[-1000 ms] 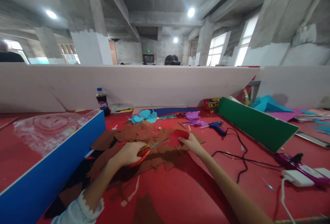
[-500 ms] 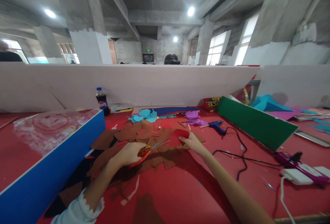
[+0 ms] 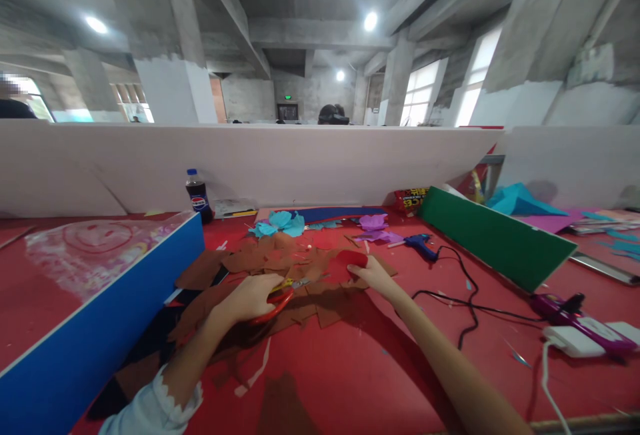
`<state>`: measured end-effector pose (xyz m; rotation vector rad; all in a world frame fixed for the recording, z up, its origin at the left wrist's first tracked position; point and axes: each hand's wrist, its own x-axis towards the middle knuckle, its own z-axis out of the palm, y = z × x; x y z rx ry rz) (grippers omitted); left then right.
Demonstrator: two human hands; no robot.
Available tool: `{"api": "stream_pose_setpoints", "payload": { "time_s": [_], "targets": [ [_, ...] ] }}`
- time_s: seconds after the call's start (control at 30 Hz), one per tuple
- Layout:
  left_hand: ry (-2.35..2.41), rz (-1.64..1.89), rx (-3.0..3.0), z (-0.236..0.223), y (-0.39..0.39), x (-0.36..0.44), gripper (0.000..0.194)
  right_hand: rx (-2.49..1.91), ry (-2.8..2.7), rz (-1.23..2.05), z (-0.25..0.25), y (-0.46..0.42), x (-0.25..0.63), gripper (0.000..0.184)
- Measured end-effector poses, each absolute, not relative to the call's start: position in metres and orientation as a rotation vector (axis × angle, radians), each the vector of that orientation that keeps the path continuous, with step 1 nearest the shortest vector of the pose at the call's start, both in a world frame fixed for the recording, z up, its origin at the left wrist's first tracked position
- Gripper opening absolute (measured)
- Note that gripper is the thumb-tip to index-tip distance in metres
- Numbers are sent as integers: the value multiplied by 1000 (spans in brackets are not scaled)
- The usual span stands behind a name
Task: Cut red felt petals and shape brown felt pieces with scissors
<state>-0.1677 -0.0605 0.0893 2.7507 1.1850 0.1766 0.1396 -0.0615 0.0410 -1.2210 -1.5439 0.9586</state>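
Note:
My left hand (image 3: 255, 296) is wrapped round the handles of a pair of scissors (image 3: 280, 303) with red and yellow grips. The blades point right toward a piece of red paper (image 3: 349, 261). My right hand (image 3: 371, 273) pinches that red paper at its right edge, thumb in front. Both hands are just above a spread of brown paper scraps (image 3: 320, 301) on the red table (image 3: 350, 368). The blade tips are hard to make out against the paper.
A blue board (image 3: 115, 295) stands at left and a green board (image 3: 495, 235) at right. Behind are a cola bottle (image 3: 199, 198), a turquoise paper flower (image 3: 280, 223) and purple paper (image 3: 374, 225). A blue glue gun (image 3: 421, 245) trails its black cord toward a purple power strip (image 3: 580, 325).
The scissor blades, extended toward the red paper before, now show less of their length at its left edge. Both hands stay nearly in place.

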Motion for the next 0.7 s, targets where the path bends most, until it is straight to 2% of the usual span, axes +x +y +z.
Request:
{"api": "stream_pose_setpoints", "payload": {
  "time_s": [0.23, 0.7],
  "targets": [
    [1173, 171, 2782, 85, -58, -168, 28, -1228, -1539, 995, 48, -70, 133, 20],
    [1192, 155, 2763, 86, -61, -164, 24, -1212, -1535, 981, 39, -63, 133, 17]
  ]
}}
